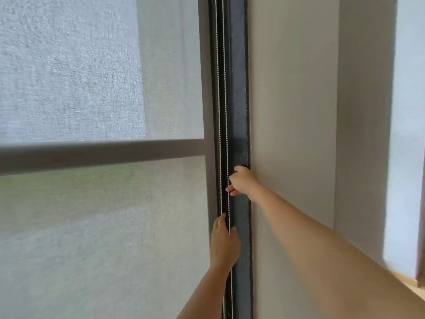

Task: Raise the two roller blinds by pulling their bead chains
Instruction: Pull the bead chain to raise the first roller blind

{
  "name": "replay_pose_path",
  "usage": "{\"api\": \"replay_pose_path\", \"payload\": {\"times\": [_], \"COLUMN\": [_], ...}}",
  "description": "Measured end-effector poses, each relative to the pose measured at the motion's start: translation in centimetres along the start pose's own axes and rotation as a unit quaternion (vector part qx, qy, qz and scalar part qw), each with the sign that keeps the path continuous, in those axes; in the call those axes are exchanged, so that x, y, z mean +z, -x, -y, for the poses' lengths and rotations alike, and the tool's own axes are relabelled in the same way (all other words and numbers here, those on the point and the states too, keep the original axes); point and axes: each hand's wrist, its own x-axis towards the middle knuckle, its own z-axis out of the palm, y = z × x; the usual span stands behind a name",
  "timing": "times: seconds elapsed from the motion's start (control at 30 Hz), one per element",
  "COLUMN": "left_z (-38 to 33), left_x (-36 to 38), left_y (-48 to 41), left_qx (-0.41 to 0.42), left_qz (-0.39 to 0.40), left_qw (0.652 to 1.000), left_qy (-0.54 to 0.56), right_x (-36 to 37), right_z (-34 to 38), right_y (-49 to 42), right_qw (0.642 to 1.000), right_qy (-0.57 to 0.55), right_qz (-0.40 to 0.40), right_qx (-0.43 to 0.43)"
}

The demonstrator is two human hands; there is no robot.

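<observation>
Light, slippery chain (224, 111), 2 strands mid-frame: left hand (224, 245) pinches the right strand low; right hand (241, 181), fingers loosely spread, touches it higher.

a single head-worn wide-angle view is given, aimed forward and slightly upward, it seems, at a blind-covered window (92, 88) and the dark frame (238, 111) beside a wall (294, 111). the scene is viewed closely, at arm's reach; verticals are bowed toward the edges.
</observation>
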Motion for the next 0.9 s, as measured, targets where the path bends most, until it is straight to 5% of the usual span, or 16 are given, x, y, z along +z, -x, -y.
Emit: {"api": "replay_pose_path", "payload": {"times": [0.17, 0.37, 0.63, 0.9], "left_z": [0.6, 1.6, 2.1, 3.0], "left_x": [1.0, 2.2, 2.5, 1.0], "left_y": [-4.1, -6.0, -3.8, 0.6], "left_qx": [-0.024, -0.019, -0.004, 0.03], "left_qz": [-0.049, -0.076, -0.079, -0.075], "left_qw": [0.997, 0.996, 0.995, 0.997], "left_qy": [0.054, 0.044, 0.066, 0.008], "right_x": [1.4, 2.2, 2.6, 3.7], "right_z": [-0.2, -0.5, 2.3, 6.8], "right_y": [-1.9, -2.9, -1.3, 2.2], "right_qw": [0.999, 0.986, 0.984, 0.893], "right_qy": [0.024, 0.042, -0.074, -0.294], "right_qz": [-0.001, -0.094, 0.009, -0.204], "right_qx": [-0.033, -0.133, -0.161, -0.272]}}
